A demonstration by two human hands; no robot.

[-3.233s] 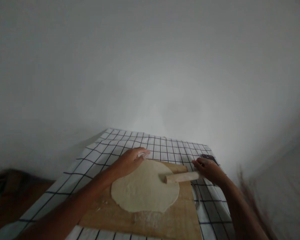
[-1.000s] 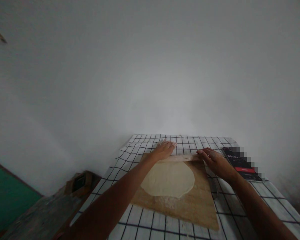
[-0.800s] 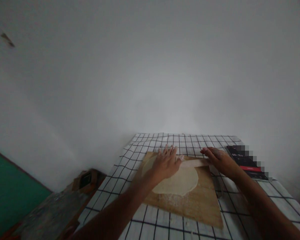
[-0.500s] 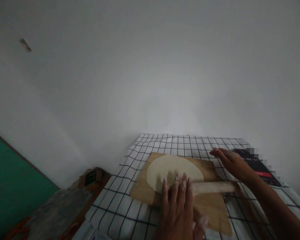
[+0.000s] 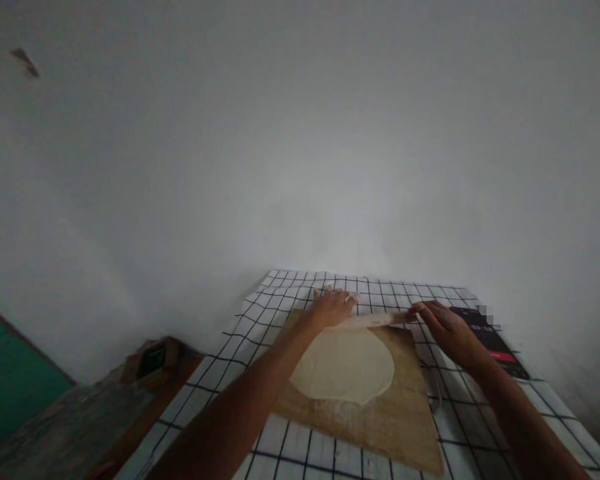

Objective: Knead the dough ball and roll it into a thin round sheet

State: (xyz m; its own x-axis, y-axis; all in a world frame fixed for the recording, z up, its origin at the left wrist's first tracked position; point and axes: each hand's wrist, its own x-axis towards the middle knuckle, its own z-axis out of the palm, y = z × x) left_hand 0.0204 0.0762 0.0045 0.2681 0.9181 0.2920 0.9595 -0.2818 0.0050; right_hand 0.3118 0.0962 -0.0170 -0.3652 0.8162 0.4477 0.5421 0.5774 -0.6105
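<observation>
A thin round sheet of dough (image 5: 343,367) lies on a wooden board (image 5: 405,413), with loose flour near its front edge. A pale rolling pin (image 5: 375,321) crosses the far edge of the dough. My left hand (image 5: 333,305) is over the pin's left end, fingers stretched out flat past it and dusted with flour; its palm appears to rest on the pin. At the pin's right end, my right hand (image 5: 443,327) has its fingers bent over the wood. Part of the dough's left edge and the board's left side are hidden behind my left forearm.
Under the board is a white tablecloth (image 5: 330,437) with a black grid. A dark flat item with a red stripe (image 5: 493,337) lies on the right, partly pixelated. A wall (image 5: 360,167) stands behind the table. A box (image 5: 153,360) sits at the lower left.
The rolling pin has moved away from me, from the near right of the dough to its far edge. My left hand went from flat on the dough onto the pin; my right hand came to its end.
</observation>
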